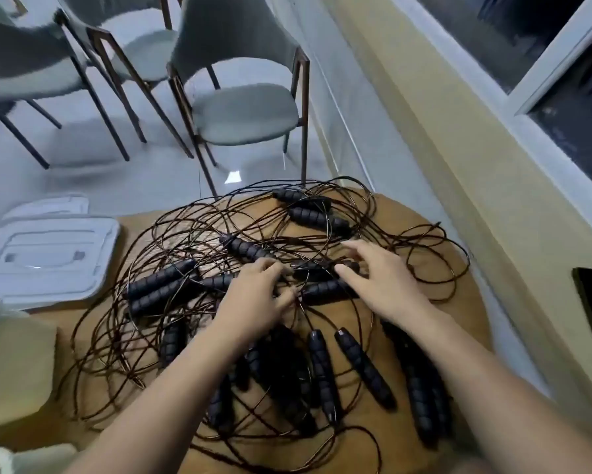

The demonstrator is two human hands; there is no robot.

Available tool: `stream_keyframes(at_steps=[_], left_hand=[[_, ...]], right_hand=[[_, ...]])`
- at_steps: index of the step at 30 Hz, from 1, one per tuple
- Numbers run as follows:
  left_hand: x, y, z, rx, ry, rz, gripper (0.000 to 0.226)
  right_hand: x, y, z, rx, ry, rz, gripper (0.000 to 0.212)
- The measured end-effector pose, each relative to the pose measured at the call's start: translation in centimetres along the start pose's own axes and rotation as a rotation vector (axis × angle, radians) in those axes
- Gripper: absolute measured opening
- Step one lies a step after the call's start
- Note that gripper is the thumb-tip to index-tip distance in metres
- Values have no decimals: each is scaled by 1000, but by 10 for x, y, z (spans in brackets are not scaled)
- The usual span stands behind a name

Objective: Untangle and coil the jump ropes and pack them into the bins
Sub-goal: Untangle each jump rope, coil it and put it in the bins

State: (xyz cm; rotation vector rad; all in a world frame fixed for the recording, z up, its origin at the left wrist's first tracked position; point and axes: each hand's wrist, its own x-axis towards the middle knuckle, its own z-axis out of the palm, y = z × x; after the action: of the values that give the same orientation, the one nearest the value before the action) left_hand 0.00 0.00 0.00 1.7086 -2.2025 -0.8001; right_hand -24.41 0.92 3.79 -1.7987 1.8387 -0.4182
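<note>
Jump ropes (253, 285) lie in one large tangle across a round wooden desk (459, 268), thin dark cords looping over and under black ribbed handles. Both bare forearms of a person reach in from the near edge to the middle of the pile. The left hand (253, 299) rests palm down on the cords, its fingers curled loosely into the knot of strands; whether it actually pinches a cord cannot be told. The right hand (383, 282) is spread open just beside it, fingers fanned over a pair of handles (325, 285) at the centre, touching them or nearly so but gripping nothing that can be seen. More handles lie in a row near the person, between and beneath the two arms, and others sit at the far side of the heap. A white bin lid (48, 254) lies flat at the left edge of the desk, apart from the hands, with pale bins (17, 364) partly visible at the near left. Three grey chairs (243, 111) stand on the pale floor beyond the desk, and a cream wall with a window (544, 63) runs along the right.
</note>
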Motion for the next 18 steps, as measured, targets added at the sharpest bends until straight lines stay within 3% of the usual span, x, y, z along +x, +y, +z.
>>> stream_keyframes(at_steps=[4, 7, 9, 13, 18], left_hand=[[3, -3, 35, -17, 110, 52, 31], [3, -3, 51, -44, 206, 155, 27], [-2, -2, 52, -46, 260, 169, 25], [-45, -9, 78, 51, 395, 280, 22], [-110, -6, 89, 83, 438, 290, 18]], right_hand=[[-11, 35, 22, 3, 117, -48, 34], [-26, 62, 30, -76, 331, -45, 17], [-33, 79, 28, -184, 389, 68, 27], [-52, 117, 49, -278, 390, 160, 71], [-77, 111, 64, -274, 364, 184, 78]])
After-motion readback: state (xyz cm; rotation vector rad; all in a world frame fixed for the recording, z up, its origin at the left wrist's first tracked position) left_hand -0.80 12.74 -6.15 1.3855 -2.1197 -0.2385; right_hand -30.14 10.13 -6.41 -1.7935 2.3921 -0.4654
